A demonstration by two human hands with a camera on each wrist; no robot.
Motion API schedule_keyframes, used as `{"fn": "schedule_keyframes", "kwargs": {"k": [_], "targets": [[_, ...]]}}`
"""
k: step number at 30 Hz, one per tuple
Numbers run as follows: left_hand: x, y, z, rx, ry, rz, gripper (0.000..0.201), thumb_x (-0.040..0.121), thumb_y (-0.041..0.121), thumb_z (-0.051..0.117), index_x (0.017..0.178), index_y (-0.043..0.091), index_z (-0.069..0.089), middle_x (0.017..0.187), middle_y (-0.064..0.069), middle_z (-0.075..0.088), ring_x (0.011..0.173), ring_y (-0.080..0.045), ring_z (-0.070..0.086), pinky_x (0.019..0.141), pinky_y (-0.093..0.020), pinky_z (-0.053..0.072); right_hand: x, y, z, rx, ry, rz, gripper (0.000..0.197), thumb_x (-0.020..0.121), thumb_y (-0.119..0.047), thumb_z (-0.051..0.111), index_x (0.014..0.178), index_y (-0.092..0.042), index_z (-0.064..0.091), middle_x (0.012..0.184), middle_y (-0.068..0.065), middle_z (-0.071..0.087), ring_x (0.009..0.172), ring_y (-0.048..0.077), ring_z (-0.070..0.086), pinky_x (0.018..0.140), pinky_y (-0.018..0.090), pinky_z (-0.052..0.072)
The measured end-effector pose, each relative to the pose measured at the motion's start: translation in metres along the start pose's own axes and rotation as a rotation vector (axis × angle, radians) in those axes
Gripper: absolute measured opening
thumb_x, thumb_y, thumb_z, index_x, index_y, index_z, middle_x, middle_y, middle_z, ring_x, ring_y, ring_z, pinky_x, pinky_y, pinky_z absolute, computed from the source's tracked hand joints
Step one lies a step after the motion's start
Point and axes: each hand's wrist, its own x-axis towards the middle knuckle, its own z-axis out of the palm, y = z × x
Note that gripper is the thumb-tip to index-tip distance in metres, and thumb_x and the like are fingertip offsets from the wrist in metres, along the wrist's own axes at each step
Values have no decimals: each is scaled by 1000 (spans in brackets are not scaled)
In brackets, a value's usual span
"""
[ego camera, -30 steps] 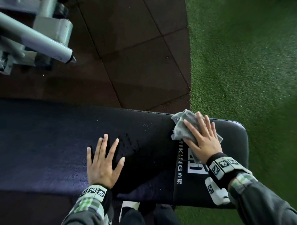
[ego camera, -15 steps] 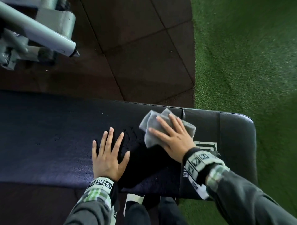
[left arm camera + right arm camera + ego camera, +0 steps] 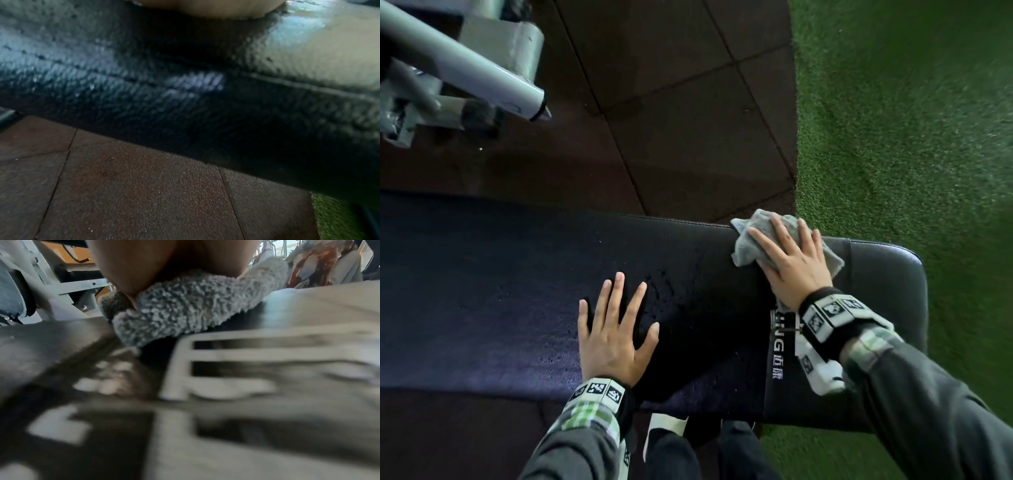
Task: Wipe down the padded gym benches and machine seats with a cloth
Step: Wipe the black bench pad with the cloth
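A long black padded bench [image 3: 500, 294] runs across the head view, with white lettering near its right end. My right hand [image 3: 791, 260] lies flat with straight fingers on a crumpled grey cloth [image 3: 748, 245] and presses it onto the pad's far edge near the right end. My left hand [image 3: 616, 329] rests flat on the pad's middle, fingers spread, holding nothing. The right wrist view shows the fuzzy cloth [image 3: 185, 308] under my palm, above the blurred white logo [image 3: 226, 363]. The left wrist view shows the textured bench side [image 3: 185, 81] and only a sliver of my palm.
Dark rubber floor tiles [image 3: 688, 120] lie beyond the bench, and green turf [image 3: 911, 137] lies to the right. A grey metal machine frame with a tube [image 3: 465, 68] stands at the upper left. My legs show below the bench's near edge.
My right hand slid the cloth left toward the middle, then back right and up to the far edge. The left hand stayed flat in place.
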Motion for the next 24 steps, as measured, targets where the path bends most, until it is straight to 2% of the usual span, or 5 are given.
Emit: {"fn": "schedule_keyframes", "kwargs": {"k": [5,10,15,20,24], "targets": [[0,0,0,8,10,-2,66,90,57,38,150,29,38,163,-3,21,151,-19,16,121,-54,10,-11,-39,14,-55,53,-270,49,88,-41,41,137,-44,35,150,-2,34,132,50,24,111,58,13],[-1,0,0,1,50,24,65,90,54,41,149,26,41,162,-5,25,150,-22,21,119,-56,15,-61,-7,23,-136,-38,-553,58,84,-39,44,140,-46,32,153,-8,23,140,38,16,112,53,17],[0,0,-1,1,42,26,65,91,54,41,150,26,40,162,-5,24,150,-23,21,120,-55,13,-63,36,10,-95,-18,-361,64,82,-39,39,142,-49,18,154,-9,18,141,35,11,113,54,15],[0,0,0,5,20,13,65,90,55,40,150,28,38,163,-4,23,150,-20,18,120,-55,12,-11,11,-1,-39,-25,-38,53,87,-50,24,140,-50,22,156,-10,15,141,40,8,113,57,7],[0,0,-1,12,2,-1,66,90,56,38,150,29,38,163,-3,22,151,-19,16,121,-54,10,3,-26,2,-61,-2,-121,49,87,-45,34,136,-44,37,149,-4,35,132,47,28,107,63,19]]}}
